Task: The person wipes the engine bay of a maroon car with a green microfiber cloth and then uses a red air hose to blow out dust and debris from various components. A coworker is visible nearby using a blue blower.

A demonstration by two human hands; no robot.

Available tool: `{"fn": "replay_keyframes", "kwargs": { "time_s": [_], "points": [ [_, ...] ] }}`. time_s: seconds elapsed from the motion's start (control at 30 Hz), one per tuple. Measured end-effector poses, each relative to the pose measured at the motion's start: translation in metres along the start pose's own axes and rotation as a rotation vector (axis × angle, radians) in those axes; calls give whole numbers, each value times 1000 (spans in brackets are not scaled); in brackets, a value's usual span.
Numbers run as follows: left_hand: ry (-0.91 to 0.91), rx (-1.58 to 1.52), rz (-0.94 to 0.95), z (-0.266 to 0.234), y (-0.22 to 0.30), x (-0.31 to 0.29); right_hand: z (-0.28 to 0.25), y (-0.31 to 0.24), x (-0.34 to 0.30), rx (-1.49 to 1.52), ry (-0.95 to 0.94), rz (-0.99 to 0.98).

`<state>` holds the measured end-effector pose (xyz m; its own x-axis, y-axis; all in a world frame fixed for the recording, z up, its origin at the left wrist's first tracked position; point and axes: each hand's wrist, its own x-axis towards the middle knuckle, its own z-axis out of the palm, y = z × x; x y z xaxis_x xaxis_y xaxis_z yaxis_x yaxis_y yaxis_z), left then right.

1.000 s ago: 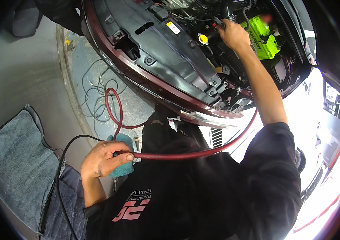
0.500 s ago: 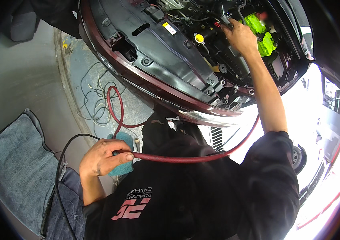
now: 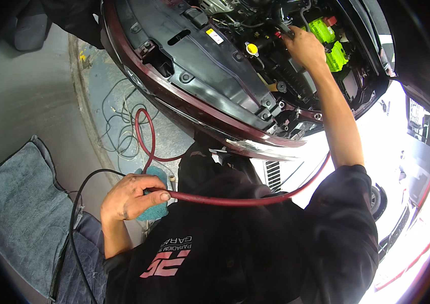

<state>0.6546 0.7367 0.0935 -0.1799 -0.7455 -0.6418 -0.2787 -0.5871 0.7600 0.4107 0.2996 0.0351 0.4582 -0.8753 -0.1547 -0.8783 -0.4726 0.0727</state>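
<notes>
My left hand [image 3: 133, 196] is closed around a dark red hose [image 3: 235, 201] in front of my body. A fuzzy teal cloth [image 3: 155, 211] shows behind and below these fingers; whether they grip it too is unclear. From that hand the hose runs right across my black shirt and up toward my right forearm. My right hand [image 3: 306, 49] reaches into the engine bay of a dark red car [image 3: 194, 109]. Its fingers are curled around a dark tool [image 3: 287, 31], mostly hidden. Close by are a yellow cap [image 3: 252, 49] and bright green covers [image 3: 335, 57].
The car's front bumper and black panel [image 3: 200, 55] lie between me and the engine. On the floor are thin coiled cables [image 3: 119, 126] and a loop of hose. Grey towels [image 3: 25, 202] hang at left beside a black cable [image 3: 72, 238]. A raised hood [image 3: 422, 45] stands at right.
My right hand and the dark tool have shifted very slightly in the engine bay. My left hand keeps its hold on the hose, almost still.
</notes>
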Motion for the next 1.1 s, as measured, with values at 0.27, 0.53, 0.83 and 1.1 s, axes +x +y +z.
{"fn": "replay_keyframes", "kwargs": {
  "time_s": [0.27,0.53,0.83,1.1],
  "points": [
    [-21,3,-28,-3,1,0,12,4,24,-14,14,31],
    [-7,-54,-22,-1,-5,-6,3,33,11,-17,-93,-26],
    [-22,-24,13,-1,1,5,-20,54,-18,39,-33,-5],
    [-43,24,37,0,8,10,-24,44,-13,95,-152,-10]
  ]
}}
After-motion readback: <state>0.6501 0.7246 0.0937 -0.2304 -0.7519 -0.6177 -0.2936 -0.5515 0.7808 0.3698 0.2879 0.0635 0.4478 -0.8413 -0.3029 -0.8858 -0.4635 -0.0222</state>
